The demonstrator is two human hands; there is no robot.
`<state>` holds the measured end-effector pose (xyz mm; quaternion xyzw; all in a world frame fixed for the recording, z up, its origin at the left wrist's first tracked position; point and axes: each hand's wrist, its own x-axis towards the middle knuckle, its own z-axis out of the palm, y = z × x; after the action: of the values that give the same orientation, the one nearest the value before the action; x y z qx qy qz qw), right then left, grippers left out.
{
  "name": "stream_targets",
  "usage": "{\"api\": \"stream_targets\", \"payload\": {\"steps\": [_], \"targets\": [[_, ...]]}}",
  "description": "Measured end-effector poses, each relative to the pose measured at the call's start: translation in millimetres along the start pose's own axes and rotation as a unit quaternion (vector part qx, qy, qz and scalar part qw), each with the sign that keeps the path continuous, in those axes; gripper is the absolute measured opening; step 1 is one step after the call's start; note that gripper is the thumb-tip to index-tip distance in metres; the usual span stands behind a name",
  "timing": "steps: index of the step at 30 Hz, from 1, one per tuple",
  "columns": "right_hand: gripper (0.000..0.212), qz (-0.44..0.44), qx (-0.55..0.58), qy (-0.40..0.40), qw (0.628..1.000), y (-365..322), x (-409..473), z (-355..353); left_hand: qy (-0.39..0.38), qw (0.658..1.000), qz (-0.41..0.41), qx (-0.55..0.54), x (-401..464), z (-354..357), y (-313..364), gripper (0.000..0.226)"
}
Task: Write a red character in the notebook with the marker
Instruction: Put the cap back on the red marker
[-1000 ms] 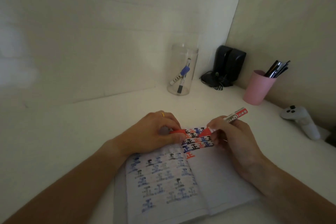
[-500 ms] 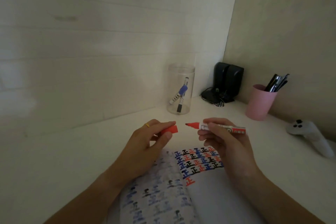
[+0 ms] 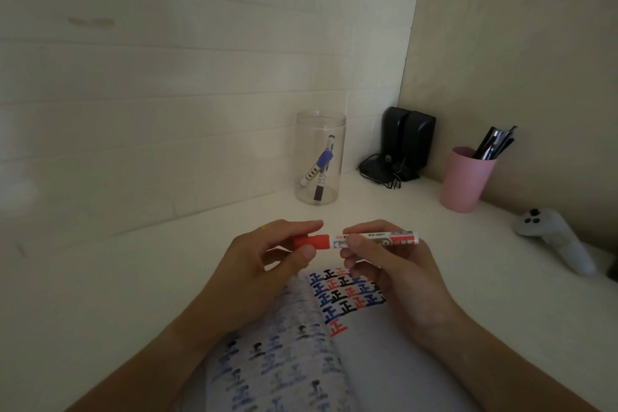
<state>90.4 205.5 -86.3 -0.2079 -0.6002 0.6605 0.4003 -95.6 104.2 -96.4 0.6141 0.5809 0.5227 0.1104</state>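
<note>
The open notebook (image 3: 374, 354) lies on the white desk below my hands, its right page carrying rows of red, blue and black characters, the lowest one red (image 3: 338, 328). My right hand (image 3: 384, 271) holds the red marker (image 3: 381, 239) level by its white barrel, above the page. My left hand (image 3: 264, 264) pinches the red cap (image 3: 312, 241), which sits over the marker's tip end. The tip is hidden by the cap.
A clear jar (image 3: 320, 157) with a blue and a black marker stands at the back. Black speakers (image 3: 406, 144) fill the corner. A pink cup (image 3: 466, 179) with pens and a white controller (image 3: 555, 237) sit to the right.
A second ago the marker was at the page with the cap off. Both hands then rose, and now the cap has come onto the marker's tip.
</note>
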Motion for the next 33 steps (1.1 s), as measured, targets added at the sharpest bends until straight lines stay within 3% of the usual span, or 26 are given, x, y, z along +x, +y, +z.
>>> {"api": "stream_targets", "payload": {"steps": [4, 7, 9, 11, 13, 15, 22, 24, 26, 30, 33], "targets": [[0.03, -0.007, -0.02, -0.006, 1.0, -6.9, -1.2, -2.1, 0.05, 0.986, -0.064, -0.145, 1.3, -1.7, 8.6, 0.027], [0.037, -0.03, -0.037, 0.004, 0.999, -11.9, -2.1, -3.2, 0.049, 0.98, -0.069, -0.178, 2.1, 0.5, 13.3, 0.022], [0.034, -0.051, -0.073, 0.005, 0.996, -15.0, -2.3, -5.6, 0.047, 0.988, -0.06, -0.134, 1.7, 0.6, 14.6, 0.021], [0.027, -0.07, -0.128, -0.003, 0.989, -18.2, -2.4, -8.8, 0.041, 0.999, -0.022, 0.009, -0.8, 0.8, 14.0, 0.031], [0.02, -0.086, -0.168, -0.025, 0.982, -20.0, -3.6, -11.1, 0.028, 0.989, 0.036, 0.14, -4.9, 2.6, 13.9, 0.042], [0.016, -0.105, -0.199, -0.038, 0.974, -20.3, -5.2, -10.8, 0.02, 0.983, 0.066, 0.172, -8.4, 4.2, 11.1, 0.04], [0.011, -0.137, -0.163, -0.018, 0.977, -15.4, -10.7, -1.4, 0.121, 0.982, 0.076, 0.122, -12.9, 11.6, 17.3, 0.048], [0.011, -0.157, -0.151, -0.015, 0.976, -16.9, -14.4, 1.8, 0.144, 0.977, 0.068, 0.14, -15.9, 13.7, 21.7, 0.063], [0.012, -0.176, -0.154, -0.018, 0.972, -17.1, -17.2, 4.4, 0.159, 0.968, 0.084, 0.177, -17.3, 13.1, 22.8, 0.062], [0.012, -0.179, -0.175, -0.02, 0.968, -11.2, -16.2, 5.2, 0.112, 0.992, -0.002, 0.063, -16.2, 13.7, 18.9, 0.061], [0.015, -0.202, -0.201, -0.012, 0.958, -10.0, -11.9, 1.9, 0.125, 0.991, -0.012, 0.05, -10.7, 11.7, 24.7, 0.052]]}}
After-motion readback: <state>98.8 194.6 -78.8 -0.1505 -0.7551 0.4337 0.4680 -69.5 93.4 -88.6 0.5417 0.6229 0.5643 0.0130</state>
